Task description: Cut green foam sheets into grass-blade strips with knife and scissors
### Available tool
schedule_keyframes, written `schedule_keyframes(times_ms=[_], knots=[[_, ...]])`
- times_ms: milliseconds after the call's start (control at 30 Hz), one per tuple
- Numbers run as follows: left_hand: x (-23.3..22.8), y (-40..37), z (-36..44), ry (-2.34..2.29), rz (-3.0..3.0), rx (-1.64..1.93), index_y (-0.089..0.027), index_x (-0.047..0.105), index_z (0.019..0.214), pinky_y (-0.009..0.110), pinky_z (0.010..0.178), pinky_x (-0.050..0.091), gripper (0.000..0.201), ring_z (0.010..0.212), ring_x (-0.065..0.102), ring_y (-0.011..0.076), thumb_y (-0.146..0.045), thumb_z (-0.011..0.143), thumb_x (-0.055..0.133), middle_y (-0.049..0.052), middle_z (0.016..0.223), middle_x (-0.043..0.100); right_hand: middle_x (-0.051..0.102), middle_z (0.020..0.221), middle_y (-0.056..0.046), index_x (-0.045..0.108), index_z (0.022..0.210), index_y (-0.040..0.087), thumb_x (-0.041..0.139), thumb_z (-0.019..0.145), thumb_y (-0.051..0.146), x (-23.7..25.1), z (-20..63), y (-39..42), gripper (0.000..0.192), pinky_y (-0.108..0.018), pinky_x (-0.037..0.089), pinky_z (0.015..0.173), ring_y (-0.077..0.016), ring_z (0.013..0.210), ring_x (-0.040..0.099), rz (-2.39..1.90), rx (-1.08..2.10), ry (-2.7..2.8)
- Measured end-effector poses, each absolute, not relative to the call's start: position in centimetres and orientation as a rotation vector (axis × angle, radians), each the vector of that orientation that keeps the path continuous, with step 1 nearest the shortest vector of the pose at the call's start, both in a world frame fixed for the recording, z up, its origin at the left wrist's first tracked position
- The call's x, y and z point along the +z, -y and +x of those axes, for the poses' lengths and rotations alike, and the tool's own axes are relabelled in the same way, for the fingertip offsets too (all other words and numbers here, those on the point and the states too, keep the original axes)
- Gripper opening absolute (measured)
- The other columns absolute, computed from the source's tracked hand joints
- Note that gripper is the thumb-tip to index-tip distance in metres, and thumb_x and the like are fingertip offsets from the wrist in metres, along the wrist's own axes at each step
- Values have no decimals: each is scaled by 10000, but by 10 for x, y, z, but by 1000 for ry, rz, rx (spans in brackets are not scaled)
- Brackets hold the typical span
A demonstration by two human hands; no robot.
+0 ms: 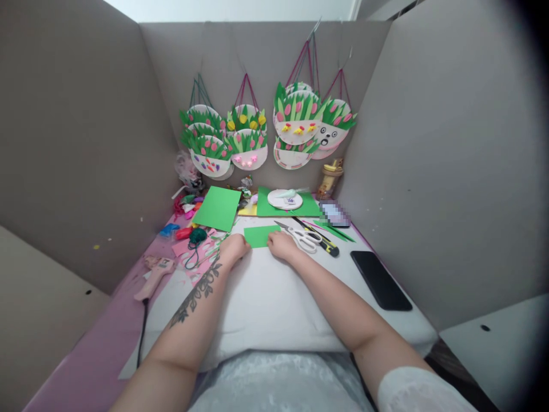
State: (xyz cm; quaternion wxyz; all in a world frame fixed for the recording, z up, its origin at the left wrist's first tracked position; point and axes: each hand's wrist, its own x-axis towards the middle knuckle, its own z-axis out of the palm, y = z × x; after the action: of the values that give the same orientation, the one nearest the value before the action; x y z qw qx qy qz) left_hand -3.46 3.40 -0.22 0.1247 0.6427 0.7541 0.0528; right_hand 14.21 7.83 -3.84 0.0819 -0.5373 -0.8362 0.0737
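Observation:
A small green paper piece point(260, 234) lies on the white table point(266, 297) ahead of me. My left hand point(234, 248) grips its left edge, and my right hand point(281, 246) holds its right edge. Both hands rest on the table with fingers curled onto the paper. White-handled scissors point(302, 238) lie just right of my right hand, with a yellow and black utility knife point(319, 240) beside them.
A larger green sheet point(217, 208) lies at the left, a white paper plate point(285, 199) on green paper behind. A black phone point(380, 280) lies right, a pink glue gun point(153, 277) left. Decorated paper-plate baskets point(246, 140) hang on the grey back wall.

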Motion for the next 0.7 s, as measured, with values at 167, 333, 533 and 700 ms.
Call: schedule_keyframes(times_ms=[167,333,533,700], knots=[[-11,-33,-43,-2145,1987,300,-209,694,954,258,730,454,251,816,608,185,-246,757,543,69,918,684,634,970,-84,610,917,207,501,844,263,-38,144,-78,142,-310,377,755,-227,930,548,-1599,277,2423],[-17,-34,-44,-1686,2461,320,-290,719,1013,287,898,393,335,993,539,189,-176,847,452,49,1112,603,639,937,-51,597,873,207,535,795,213,-36,146,-79,100,-271,362,725,-190,889,546,-1566,401,2345],[-5,-25,-44,-1716,2489,223,-322,732,990,326,900,358,277,1032,498,240,-303,879,479,72,1092,605,640,915,-40,592,877,202,521,770,149,-39,148,-81,139,-249,359,694,-166,842,547,-1524,445,2308],[5,-10,-55,-1935,2384,136,-272,752,864,361,870,359,212,1029,495,279,-221,798,558,112,967,629,642,893,-37,590,860,202,514,753,128,-41,149,-83,151,-246,368,699,-166,839,546,-1512,437,2306]])
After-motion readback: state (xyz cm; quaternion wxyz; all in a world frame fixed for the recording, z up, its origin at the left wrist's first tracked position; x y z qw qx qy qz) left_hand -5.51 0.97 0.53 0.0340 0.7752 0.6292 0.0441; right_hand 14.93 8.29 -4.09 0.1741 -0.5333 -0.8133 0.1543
